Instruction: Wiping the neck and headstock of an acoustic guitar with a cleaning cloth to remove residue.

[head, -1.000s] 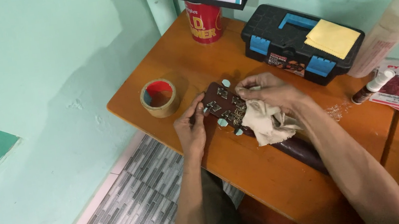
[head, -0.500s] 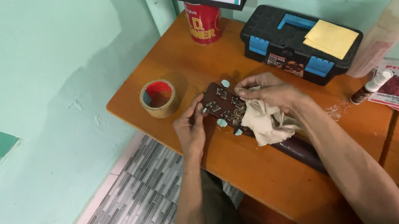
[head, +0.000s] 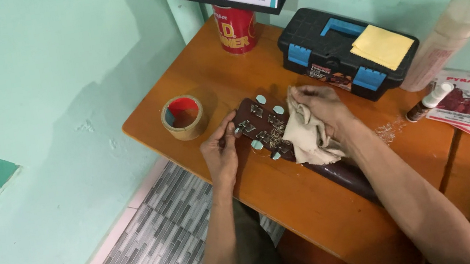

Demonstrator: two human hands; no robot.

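The fingers (head: pixel 224 135) of the left hand (head: pixel 220 152) curl lightly around the near edge of the guitar headstock (head: pixel 259 125), thumb and fingertips pinching at a tuning peg on that side. The right hand (head: pixel 319 106) lies across the other end of the headstock, its fingers bent down onto a crumpled beige cloth (head: pixel 306 137) and pressing it against the wood; they grip the cloth rather than the guitar itself.

The headstock lies flat on the desk (head: pixel 221 84) between the two hands, its long axis running from upper left toward lower right, where the dark neck (head: pixel 342 173) passes under the right forearm. The left hand is nearer the pegs.

A roll of brown tape (head: pixel 184 117) sits just left of it; a black toolbox (head: pixel 348 51) stands beyond.
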